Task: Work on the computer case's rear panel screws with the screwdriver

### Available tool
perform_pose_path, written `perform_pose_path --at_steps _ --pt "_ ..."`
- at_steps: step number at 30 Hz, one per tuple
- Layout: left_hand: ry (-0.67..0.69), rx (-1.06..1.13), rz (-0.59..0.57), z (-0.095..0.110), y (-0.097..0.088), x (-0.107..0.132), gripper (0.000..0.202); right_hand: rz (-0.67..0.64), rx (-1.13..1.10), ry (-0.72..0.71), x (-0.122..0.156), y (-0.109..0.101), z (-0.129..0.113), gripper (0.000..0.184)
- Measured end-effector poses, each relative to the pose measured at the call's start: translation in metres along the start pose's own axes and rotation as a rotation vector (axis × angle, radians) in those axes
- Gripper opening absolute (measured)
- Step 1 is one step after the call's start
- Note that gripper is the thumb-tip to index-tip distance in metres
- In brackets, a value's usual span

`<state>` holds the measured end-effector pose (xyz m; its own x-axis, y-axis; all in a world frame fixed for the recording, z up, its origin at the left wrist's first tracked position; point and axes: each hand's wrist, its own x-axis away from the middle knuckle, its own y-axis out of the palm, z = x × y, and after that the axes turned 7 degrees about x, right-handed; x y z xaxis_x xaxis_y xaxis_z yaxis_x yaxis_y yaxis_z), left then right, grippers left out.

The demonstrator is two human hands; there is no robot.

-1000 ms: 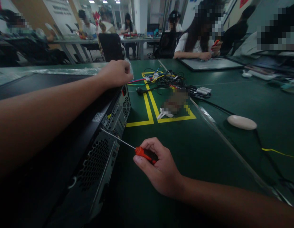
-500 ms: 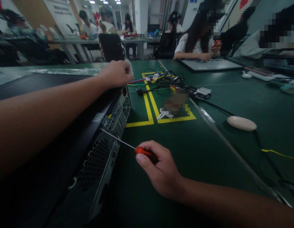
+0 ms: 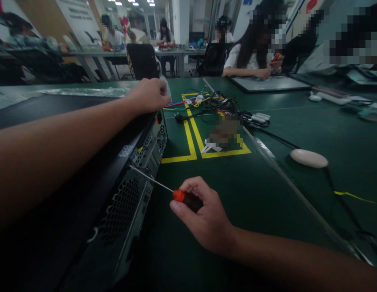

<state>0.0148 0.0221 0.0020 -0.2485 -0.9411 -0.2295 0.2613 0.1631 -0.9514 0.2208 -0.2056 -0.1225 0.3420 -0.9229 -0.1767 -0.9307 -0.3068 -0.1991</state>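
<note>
A black computer case (image 3: 93, 162) lies on its side at the left, its metal back panel (image 3: 148, 156) facing right. My right hand (image 3: 208, 219) is closed around the red and black handle of a screwdriver (image 3: 179, 195). The thin shaft runs leftwards, and its tip meets the back panel close to the upper edge, above the honeycomb vent. Across the top of the case stretches my left arm, with my left hand (image 3: 148, 95) resting at the far corner. Its fingers are curled; a bit of clear plastic (image 3: 166, 87) shows beside them, but what they grip is hidden.
Bundled cables (image 3: 218, 101) and a blurred-out object (image 3: 226, 132) lie beyond the case by yellow tape lines (image 3: 191, 142). A pale oval piece (image 3: 309, 158) on a black cord lies at right. Several people sit farther back; one handles a flat dark panel (image 3: 270, 82).
The thumb and fingers of my right hand have shifted round the screwdriver handle, showing more of it. The tip stays at the same spot. My left hand has not visibly moved.
</note>
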Motion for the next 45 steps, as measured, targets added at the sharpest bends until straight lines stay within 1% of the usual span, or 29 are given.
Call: perform_pose_path --at_steps 6,14,17,20,26,38,42,45 --pt "-0.01 -0.009 -0.006 0.0 0.0 0.0 0.029 -0.008 0.0 0.006 0.0 -0.001 0.0 0.015" --pt "-0.005 -0.019 -0.016 0.005 -0.002 0.003 0.028 -0.002 -0.019 0.0 -0.001 0.0 -0.001 0.014" --pt "-0.013 -0.018 0.001 0.004 -0.002 0.003 0.027 -0.01 -0.023 0.006 -0.001 0.0 0.001 0.015" --pt "-0.009 0.011 0.006 0.002 -0.001 0.001 0.03 -0.009 -0.021 0.01 -0.001 0.0 0.0 0.015" --pt "-0.061 0.076 0.02 0.0 0.002 -0.004 0.037 0.005 0.007 0.011 0.0 0.0 -0.003 0.013" --pt "-0.045 0.07 0.029 -0.002 0.004 -0.005 0.037 0.006 -0.009 0.023 0.001 0.001 -0.002 0.013" --pt "-0.06 0.096 0.026 -0.003 0.005 -0.006 0.04 0.006 0.019 0.022 0.001 -0.001 -0.002 0.012" --pt "-0.057 0.103 0.025 -0.004 0.005 -0.007 0.041 0.013 0.064 -0.012 0.0 -0.002 -0.003 0.007"
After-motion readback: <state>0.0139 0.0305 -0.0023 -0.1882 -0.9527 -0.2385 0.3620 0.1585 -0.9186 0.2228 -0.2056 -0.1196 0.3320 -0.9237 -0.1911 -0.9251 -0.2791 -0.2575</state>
